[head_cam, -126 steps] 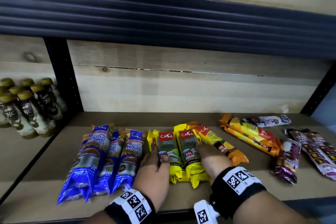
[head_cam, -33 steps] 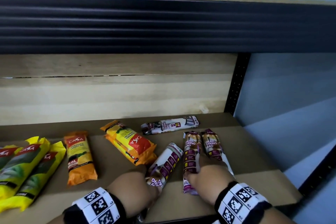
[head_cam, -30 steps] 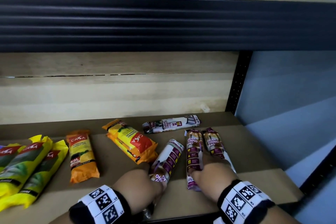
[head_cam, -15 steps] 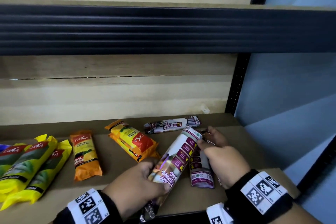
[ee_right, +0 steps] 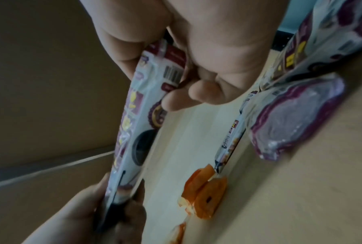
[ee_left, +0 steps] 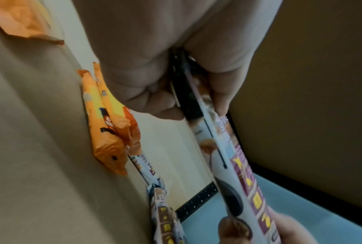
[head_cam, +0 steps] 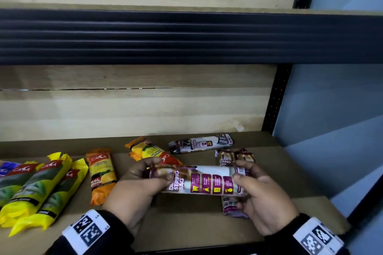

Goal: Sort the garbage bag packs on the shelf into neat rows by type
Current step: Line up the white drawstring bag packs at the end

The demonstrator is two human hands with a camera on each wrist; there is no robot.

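A white-and-purple drawstring bag pack (head_cam: 204, 181) hangs sideways above the shelf (head_cam: 186, 221), held at both ends. My left hand (head_cam: 145, 182) grips its left end (ee_left: 193, 105); my right hand (head_cam: 257, 188) pinches its right end (ee_right: 155, 72). Two more drawstring packs (head_cam: 226, 158) lie under my right hand, and a third (head_cam: 200, 144) lies crosswise at the back. Two stacked orange packs (head_cam: 148, 150) sit behind my left hand, a single orange pack (head_cam: 101, 174) to their left. Yellow packs (head_cam: 39, 188) lie in a row at far left.
A black upright post (head_cam: 275, 101) and a blue wall (head_cam: 335, 126) close the shelf on the right. The upper shelf's black beam (head_cam: 186, 37) overhangs. A wooden back panel (head_cam: 134, 109) stands behind the packs. A blue pack's edge (head_cam: 5, 168) shows at far left.
Both hands lifted the tilted drawstring pack off the shelf and turned it level. My right hand left the two packs lying on the shelf and took the lifted pack's right end.
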